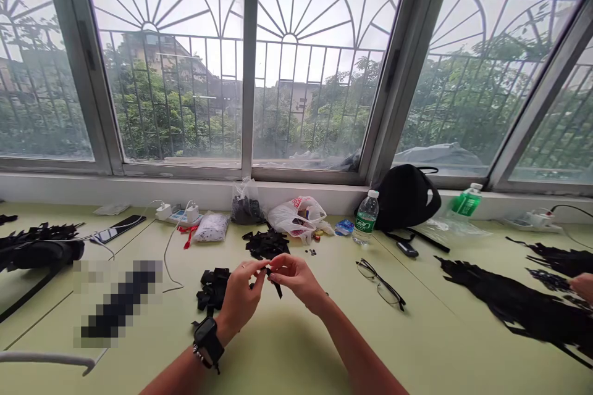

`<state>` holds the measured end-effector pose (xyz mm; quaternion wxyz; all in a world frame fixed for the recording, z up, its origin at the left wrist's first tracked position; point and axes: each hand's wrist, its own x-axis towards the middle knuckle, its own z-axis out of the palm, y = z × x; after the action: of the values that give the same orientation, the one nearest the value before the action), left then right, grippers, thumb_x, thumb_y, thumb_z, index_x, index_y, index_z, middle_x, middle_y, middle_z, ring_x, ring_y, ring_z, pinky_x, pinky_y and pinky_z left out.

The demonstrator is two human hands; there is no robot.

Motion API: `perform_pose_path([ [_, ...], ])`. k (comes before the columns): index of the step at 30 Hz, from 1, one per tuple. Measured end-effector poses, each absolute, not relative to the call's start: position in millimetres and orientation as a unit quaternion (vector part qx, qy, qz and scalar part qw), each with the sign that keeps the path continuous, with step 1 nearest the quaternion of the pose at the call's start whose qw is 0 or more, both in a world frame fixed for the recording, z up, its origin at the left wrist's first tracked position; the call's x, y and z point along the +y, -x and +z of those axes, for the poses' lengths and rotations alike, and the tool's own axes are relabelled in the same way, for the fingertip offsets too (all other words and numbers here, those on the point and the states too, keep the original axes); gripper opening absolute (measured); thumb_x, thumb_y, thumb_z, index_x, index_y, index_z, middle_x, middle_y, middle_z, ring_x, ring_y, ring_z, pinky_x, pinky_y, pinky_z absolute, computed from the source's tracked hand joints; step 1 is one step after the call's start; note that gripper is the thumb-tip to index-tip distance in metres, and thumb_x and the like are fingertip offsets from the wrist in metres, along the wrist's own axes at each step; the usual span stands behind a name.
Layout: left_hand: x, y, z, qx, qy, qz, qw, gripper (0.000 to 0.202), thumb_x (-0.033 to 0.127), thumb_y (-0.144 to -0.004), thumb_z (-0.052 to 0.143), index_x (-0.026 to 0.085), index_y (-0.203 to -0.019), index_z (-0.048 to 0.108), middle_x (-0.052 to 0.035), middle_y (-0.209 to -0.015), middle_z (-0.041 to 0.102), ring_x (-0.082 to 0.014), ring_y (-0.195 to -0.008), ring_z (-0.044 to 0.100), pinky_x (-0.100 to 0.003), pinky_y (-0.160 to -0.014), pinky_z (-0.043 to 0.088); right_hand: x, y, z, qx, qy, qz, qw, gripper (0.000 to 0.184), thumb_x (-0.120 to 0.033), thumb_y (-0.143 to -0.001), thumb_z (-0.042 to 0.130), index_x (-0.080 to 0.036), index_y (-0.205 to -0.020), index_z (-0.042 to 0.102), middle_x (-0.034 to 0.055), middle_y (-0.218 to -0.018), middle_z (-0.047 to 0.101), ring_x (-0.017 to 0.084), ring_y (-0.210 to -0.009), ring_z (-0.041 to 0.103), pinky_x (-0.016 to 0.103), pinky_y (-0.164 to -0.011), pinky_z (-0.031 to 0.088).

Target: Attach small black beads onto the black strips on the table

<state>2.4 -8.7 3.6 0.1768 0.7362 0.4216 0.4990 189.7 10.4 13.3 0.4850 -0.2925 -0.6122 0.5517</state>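
The green label on the water bottle (365, 217), the green-labelled bottle (467, 202) by the window, the red print on the white plastic bag (296, 213) and the markings on the power strip (183, 217) are too small and blurred to read, so no text can be made out.

Through the head camera I saw the left hand (241, 299) and right hand (296, 278) pinching a narrow black strip (277, 284) between them, above a pale green table (287, 352). A heap of black pieces (213, 289) lay just beside the left hand, and a second heap (265, 244) lay farther ahead. Open eyeglasses (380, 282) sat right of the right hand. At the right edge, a co-worker's hand (584, 287) showed near long black fringed material (523, 302).
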Motion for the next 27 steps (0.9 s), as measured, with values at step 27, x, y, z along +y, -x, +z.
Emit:
perform_pose_path([
  [27, -9, -3, 10, 0.373, -0.66, 0.564, 0.328, 0.009, 0.02, -0.083, 0.062, 0.019, -0.084, 0.07, -0.0036, -0.085, 0.074, -0.0196, -0.081, 0.072, -0.03, -0.076, 0.058, 16, -193, 8, -0.636, 0.355, 0.47, 0.499, 0.022, -0.037, -0.074, 0.083, -0.019, -0.086, 0.076, 0.0035, -0.083, 0.074, 0.019, -0.078, 0.068, 0.033, -0.076, 0.055],
])
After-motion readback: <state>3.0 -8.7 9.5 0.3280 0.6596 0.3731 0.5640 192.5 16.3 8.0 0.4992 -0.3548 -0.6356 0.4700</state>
